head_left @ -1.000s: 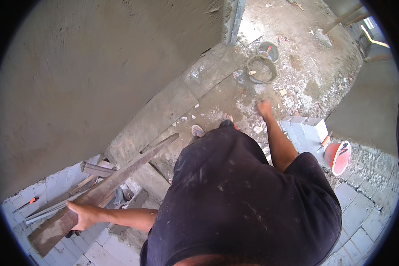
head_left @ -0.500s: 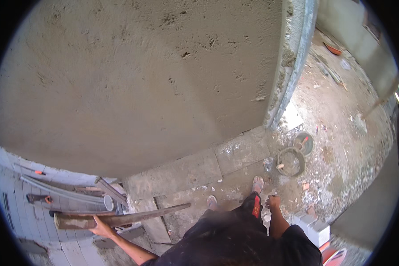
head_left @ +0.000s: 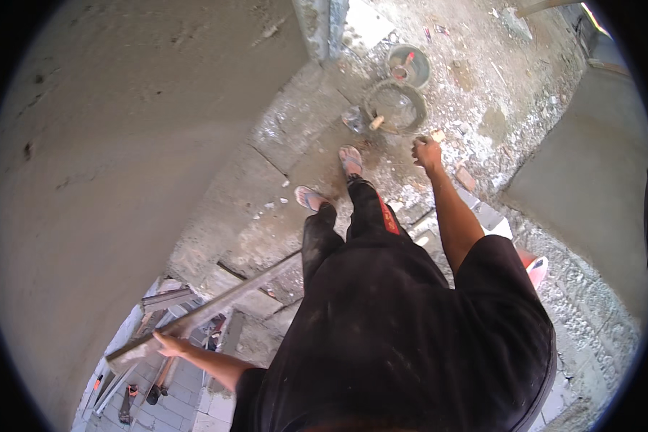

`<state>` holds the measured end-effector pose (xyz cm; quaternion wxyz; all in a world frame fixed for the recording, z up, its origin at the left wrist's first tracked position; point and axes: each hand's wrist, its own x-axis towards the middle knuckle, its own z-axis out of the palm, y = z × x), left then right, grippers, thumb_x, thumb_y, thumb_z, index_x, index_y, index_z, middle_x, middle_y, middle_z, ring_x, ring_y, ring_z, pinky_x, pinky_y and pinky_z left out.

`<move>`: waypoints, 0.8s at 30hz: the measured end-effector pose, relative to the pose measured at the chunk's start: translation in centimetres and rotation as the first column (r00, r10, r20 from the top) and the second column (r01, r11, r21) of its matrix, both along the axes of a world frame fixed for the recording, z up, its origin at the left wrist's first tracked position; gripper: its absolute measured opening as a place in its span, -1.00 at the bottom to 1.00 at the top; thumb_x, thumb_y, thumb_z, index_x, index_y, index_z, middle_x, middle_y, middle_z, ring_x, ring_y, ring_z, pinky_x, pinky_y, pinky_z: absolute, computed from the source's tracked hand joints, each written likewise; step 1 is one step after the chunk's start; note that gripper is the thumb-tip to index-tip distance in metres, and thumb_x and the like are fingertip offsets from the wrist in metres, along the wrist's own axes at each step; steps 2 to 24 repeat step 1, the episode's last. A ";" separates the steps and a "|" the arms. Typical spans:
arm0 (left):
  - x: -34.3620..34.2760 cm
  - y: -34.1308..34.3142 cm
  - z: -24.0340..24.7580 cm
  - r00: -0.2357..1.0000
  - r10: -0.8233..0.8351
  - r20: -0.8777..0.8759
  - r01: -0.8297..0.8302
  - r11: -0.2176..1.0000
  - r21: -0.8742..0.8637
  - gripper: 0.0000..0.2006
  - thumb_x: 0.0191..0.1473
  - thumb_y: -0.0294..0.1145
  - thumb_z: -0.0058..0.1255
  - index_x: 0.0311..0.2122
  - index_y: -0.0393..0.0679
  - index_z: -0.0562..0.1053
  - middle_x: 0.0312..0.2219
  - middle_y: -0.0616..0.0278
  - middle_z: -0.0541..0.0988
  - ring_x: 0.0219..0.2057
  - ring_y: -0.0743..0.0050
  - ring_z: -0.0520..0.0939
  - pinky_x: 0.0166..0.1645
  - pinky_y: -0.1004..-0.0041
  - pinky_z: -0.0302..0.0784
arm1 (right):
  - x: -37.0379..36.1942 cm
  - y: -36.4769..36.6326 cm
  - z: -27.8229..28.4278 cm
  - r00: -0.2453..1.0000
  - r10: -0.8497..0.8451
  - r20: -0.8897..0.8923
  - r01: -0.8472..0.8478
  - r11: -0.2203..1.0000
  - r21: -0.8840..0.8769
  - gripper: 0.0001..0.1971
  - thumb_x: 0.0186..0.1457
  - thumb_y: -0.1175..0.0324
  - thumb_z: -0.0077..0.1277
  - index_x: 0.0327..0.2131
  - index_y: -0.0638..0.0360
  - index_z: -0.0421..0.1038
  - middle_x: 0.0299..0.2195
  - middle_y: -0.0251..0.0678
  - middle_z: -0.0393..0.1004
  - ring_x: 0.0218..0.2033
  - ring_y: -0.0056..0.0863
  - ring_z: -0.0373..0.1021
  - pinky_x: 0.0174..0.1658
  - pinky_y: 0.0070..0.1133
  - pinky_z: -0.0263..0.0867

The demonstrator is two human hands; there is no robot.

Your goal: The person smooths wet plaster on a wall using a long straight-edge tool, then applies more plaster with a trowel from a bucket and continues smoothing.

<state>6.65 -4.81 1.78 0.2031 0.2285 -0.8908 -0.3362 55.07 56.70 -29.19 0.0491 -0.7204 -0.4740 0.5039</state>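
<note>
My left hand is closed around a long, straight, grey-brown board, near its outer end. The board slants away to the right, and its other end passes out of sight behind my leg. My right hand hangs with fingers curled in, and no object shows in it. It is nearest to a round mortar bucket that has a wooden-handled tool at its rim. Just beyond stands a second bucket, with a red-handled tool inside.
A wet grey plastered wall rises on my left, ending at a post. My sandalled feet stand on rubble-strewn ground. Tools lie on blocks at lower left. A brick piece and pale blocks lie at right.
My view has swung rightward, so the wall shifts left and the buckets sit higher. My left hand keeps hold of the board. My right arm is stretched farther forward.
</note>
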 end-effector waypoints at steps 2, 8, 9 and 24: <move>-3.4 -1.2 0.2 0.985 -0.164 0.061 0.149 0.970 0.192 -0.12 -0.05 -0.02 0.23 0.17 -0.55 0.19 0.05 -0.38 0.38 0.05 -0.16 0.48 0.20 0.01 0.32 | 0.7 -0.8 -0.3 1.000 0.008 0.006 -0.007 0.997 -0.082 -0.62 0.12 0.25 0.02 -0.04 0.29 0.43 -0.38 -0.17 0.57 -0.44 -0.45 0.52 -0.45 -0.51 0.50; -3.4 -1.2 0.2 0.985 -0.164 0.061 0.149 0.970 0.192 -0.12 -0.05 -0.02 0.23 0.17 -0.55 0.19 0.05 -0.38 0.38 0.05 -0.16 0.48 0.20 0.01 0.32 | 0.7 -0.8 -0.3 1.000 0.008 0.006 -0.007 0.997 -0.082 -0.62 0.12 0.25 0.02 -0.04 0.29 0.43 -0.38 -0.17 0.57 -0.44 -0.45 0.52 -0.45 -0.51 0.50; -3.4 -1.2 0.2 0.985 -0.164 0.061 0.149 0.970 0.192 -0.12 -0.05 -0.02 0.23 0.17 -0.55 0.19 0.05 -0.38 0.38 0.05 -0.16 0.48 0.20 0.01 0.32 | 0.7 -0.8 -0.3 1.000 0.008 0.006 -0.007 0.997 -0.082 -0.62 0.12 0.25 0.02 -0.04 0.29 0.43 -0.38 -0.17 0.57 -0.44 -0.45 0.52 -0.45 -0.51 0.50; -3.4 -1.2 0.2 0.985 -0.164 0.061 0.149 0.970 0.192 -0.12 -0.05 -0.02 0.23 0.17 -0.55 0.19 0.05 -0.38 0.38 0.05 -0.16 0.48 0.20 0.01 0.32 | 0.7 -0.8 -0.3 1.000 0.008 0.006 -0.007 0.997 -0.082 -0.62 0.12 0.25 0.02 -0.04 0.29 0.43 -0.38 -0.17 0.57 -0.44 -0.45 0.52 -0.45 -0.51 0.50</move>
